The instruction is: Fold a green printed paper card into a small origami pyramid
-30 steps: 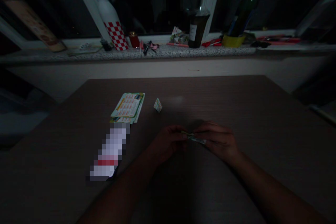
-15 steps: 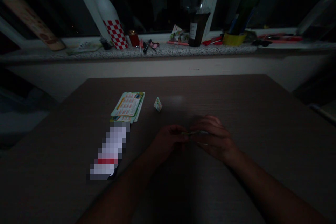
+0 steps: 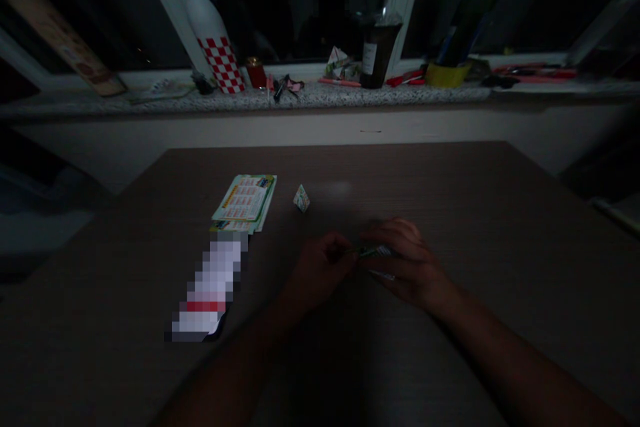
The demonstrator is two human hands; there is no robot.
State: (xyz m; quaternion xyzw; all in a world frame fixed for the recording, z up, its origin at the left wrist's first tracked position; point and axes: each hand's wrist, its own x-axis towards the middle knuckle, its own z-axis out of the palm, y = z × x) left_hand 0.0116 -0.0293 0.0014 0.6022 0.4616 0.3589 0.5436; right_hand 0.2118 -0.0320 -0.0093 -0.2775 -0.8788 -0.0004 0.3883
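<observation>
In dim light, my left hand (image 3: pixel 320 270) and my right hand (image 3: pixel 405 263) meet over the middle of a brown table (image 3: pixel 500 213). Both pinch a small folded strip of printed paper (image 3: pixel 376 252) between their fingertips, just above the tabletop. A small folded paper pyramid (image 3: pixel 301 198) stands on the table beyond my left hand. Further left lies a stack of printed green-edged cards (image 3: pixel 245 201).
A blurred long white and red object (image 3: pixel 210 290) lies left of my left forearm. The stone windowsill (image 3: pixel 150 103) behind holds a red-checked white bottle (image 3: pixel 213 47), a dark bottle (image 3: pixel 376 47), a green bottle (image 3: pixel 465 13), a yellow tape roll (image 3: pixel 443 73) and small clutter.
My right hand has turned and lifted slightly, rotating the folded paper strip between both hands. The things on the table have not moved.
</observation>
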